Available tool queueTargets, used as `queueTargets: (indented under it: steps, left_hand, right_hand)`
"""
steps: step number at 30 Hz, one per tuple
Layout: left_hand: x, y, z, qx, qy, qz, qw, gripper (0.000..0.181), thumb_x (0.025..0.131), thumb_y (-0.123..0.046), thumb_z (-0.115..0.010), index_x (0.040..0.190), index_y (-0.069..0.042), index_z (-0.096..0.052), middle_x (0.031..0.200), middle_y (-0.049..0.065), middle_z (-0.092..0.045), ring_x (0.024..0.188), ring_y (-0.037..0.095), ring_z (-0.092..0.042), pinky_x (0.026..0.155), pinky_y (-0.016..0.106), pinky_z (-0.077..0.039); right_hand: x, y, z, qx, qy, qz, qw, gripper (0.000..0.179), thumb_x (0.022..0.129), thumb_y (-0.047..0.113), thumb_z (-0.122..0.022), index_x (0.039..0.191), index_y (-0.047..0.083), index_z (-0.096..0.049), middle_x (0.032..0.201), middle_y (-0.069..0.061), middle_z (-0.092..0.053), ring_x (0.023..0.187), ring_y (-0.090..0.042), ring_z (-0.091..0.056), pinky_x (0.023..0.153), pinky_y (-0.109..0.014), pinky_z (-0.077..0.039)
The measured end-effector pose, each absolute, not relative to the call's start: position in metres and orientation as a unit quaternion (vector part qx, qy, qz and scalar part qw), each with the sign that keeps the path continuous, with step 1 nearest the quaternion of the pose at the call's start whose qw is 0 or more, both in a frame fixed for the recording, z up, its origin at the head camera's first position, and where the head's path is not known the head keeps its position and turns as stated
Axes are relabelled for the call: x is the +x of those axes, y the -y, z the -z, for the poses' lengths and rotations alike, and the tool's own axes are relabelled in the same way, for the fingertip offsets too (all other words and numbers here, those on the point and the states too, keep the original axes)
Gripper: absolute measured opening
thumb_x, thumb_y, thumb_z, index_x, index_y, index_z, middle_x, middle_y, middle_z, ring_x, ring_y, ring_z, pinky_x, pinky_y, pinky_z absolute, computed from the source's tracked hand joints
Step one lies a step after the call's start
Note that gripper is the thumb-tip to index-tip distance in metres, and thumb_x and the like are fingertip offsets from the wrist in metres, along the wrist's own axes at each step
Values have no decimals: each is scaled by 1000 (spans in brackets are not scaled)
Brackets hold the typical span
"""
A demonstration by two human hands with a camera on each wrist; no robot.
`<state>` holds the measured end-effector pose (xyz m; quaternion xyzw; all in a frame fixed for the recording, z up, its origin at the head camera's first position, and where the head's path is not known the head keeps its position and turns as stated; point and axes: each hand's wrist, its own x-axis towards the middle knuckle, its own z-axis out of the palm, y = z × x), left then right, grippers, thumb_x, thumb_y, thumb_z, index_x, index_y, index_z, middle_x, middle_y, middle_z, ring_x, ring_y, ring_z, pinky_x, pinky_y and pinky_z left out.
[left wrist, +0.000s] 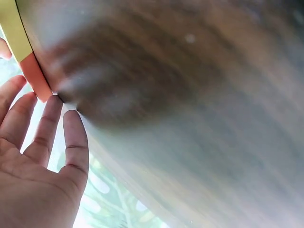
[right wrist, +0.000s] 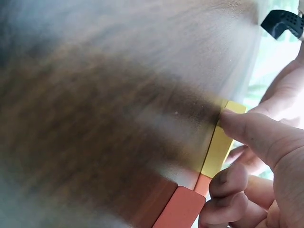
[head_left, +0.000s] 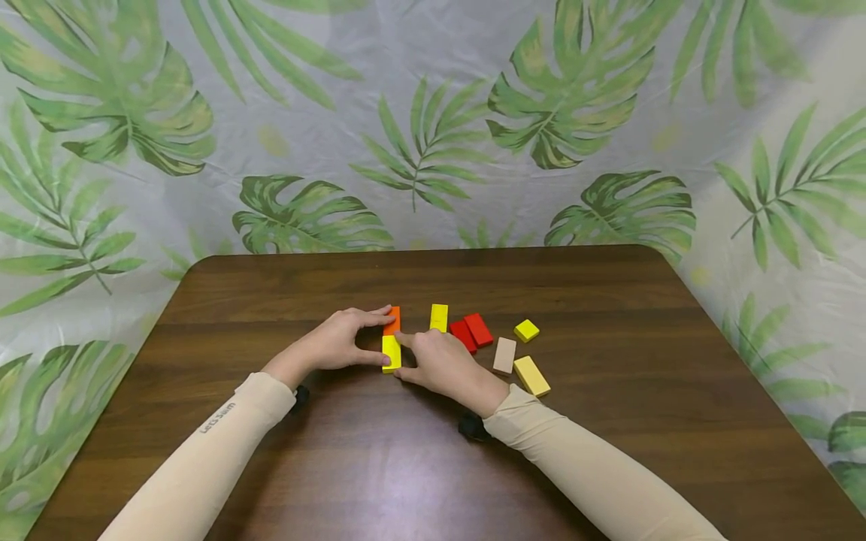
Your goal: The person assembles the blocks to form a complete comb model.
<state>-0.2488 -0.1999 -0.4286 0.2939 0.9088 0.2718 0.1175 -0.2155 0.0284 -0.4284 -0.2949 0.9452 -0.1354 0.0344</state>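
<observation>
A yellow block and an orange block stand end to end in a row on the table. My left hand is along their left side, its thumb at the yellow block and its fingertips at the orange one. In the left wrist view, the fingers are nearly straight, tips against the orange block. From the right, my right hand pinches the yellow block, thumb near its close end and index finger near the joint. The right wrist view shows the thumb on the yellow block.
Right of the row, another yellow block stands behind my right hand. Further right lie two red blocks, a beige block, a pale yellow block and a small yellow block. The brown table meets a leaf-patterned curtain.
</observation>
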Motion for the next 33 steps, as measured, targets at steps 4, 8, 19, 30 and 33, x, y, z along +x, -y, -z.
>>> queueTargets:
  steps: [4, 8, 19, 30, 33]
  left_hand:
    - [-249, 198, 429, 293, -910, -268, 119, 81, 92, -40, -87, 159, -11, -52, 172, 3, -41, 157, 40, -41, 128, 65, -32]
    - [-250, 197, 429, 292, -912, -264, 118, 80, 92, -40, -87, 159, -11, -53, 172, 2, -41, 158, 39, -41, 128, 64, -32]
    - [-250, 196, 428, 284, -917, -252, 125, 81, 93, -42, -85, 161, -14, -51, 173, 2, -39, 159, 38, -39, 128, 65, -31]
    - [-249, 197, 430, 275, -925, -233, 115, 81, 91, -48, -85, 160, -19, -54, 174, -1, -39, 155, 39, -44, 127, 62, -34]
    - [-248, 198, 430, 273, -927, -230, 113, 80, 90, -49, -86, 159, -20, -55, 173, -2, -39, 156, 38, -44, 128, 63, -33]
  right_hand:
    - [-215, -29, 428, -295, -945, 136, 32, 60, 94, 36, -85, 145, 8, -69, 85, -11, -78, 58, -16, -58, 62, -33, -57]
    - [-215, -32, 428, -292, -946, 140, 32, 60, 94, 37, -85, 145, 10, -68, 83, -10, -76, 58, -16, -56, 62, -35, -57]
    - [-214, -53, 420, -261, -948, 178, 48, 52, 94, 36, -85, 138, 11, -72, 60, 6, -52, 53, -9, -43, 51, -23, -37]
    - [-206, -108, 409, -213, -948, 233, 47, 43, 93, 30, -87, 130, 11, -76, 73, 6, -63, 62, -9, -54, 56, -24, -43]
    - [-205, -125, 407, -205, -947, 242, 50, 43, 94, 28, -85, 130, 8, -75, 79, 4, -67, 67, -9, -58, 61, -24, -49]
